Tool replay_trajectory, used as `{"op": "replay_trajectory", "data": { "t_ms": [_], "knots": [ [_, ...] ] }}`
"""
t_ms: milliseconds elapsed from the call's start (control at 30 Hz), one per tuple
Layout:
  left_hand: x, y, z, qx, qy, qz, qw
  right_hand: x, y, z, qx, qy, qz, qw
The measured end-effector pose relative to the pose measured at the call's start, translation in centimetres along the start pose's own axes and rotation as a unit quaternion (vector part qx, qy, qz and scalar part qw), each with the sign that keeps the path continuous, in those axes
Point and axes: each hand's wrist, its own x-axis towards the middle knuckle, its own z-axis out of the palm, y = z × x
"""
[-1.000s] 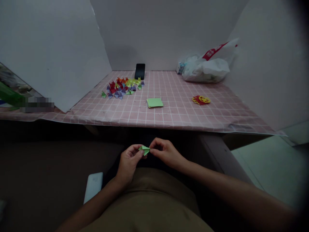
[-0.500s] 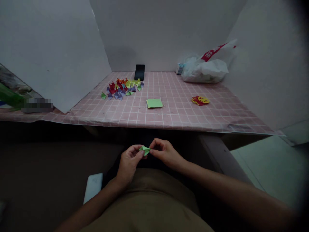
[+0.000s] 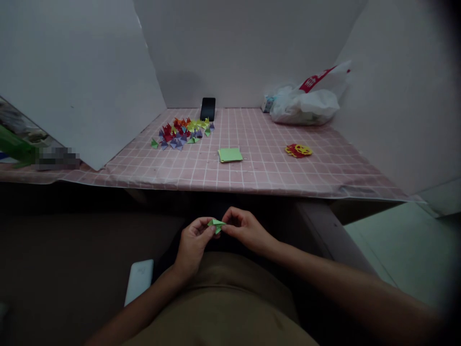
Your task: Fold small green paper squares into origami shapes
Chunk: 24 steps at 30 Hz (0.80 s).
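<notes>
Between my two hands, above my lap and below the table's front edge, is a small folded piece of green paper. My left hand pinches its left side between thumb and fingers. The thumb and forefinger of my right hand close on its right tip. On the table lies a stack of square paper sheets with a green one on top. Farther left stands a group of small folded paper cranes in red, orange, yellow, purple and green.
A dark phone leans at the back. To the right lie red and yellow cut-out shapes, with a white plastic bag behind. A white power bank rests beside my left forearm. White panels enclose the pink checked table.
The right thumb and forefinger have shifted very slightly along the green paper's right tip. Both hands otherwise keep their places, and nothing on the table has moved.
</notes>
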Motion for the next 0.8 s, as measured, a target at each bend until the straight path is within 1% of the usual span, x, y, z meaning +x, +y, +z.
{"op": "replay_trajectory", "data": {
  "t_ms": [133,500,700,800],
  "knots": [
    [-0.02,-0.05,-0.01,-0.003,0.0,-0.003,1.0,0.06,0.06,0.03,-0.002,0.009,0.008,1.0],
    [0.18,-0.62,0.0,-0.007,-0.008,-0.009,1.0,0.09,0.16,0.3,0.034,0.024,0.041,0.998],
    [0.19,-0.7,-0.05,-0.018,-0.025,-0.004,1.0,0.11,0.28,0.29,0.048,0.033,0.056,0.997],
    [0.21,-0.75,-0.06,-0.018,-0.019,-0.001,1.0,0.1,0.24,0.32,0.063,0.033,0.063,0.996]
  ]
}}
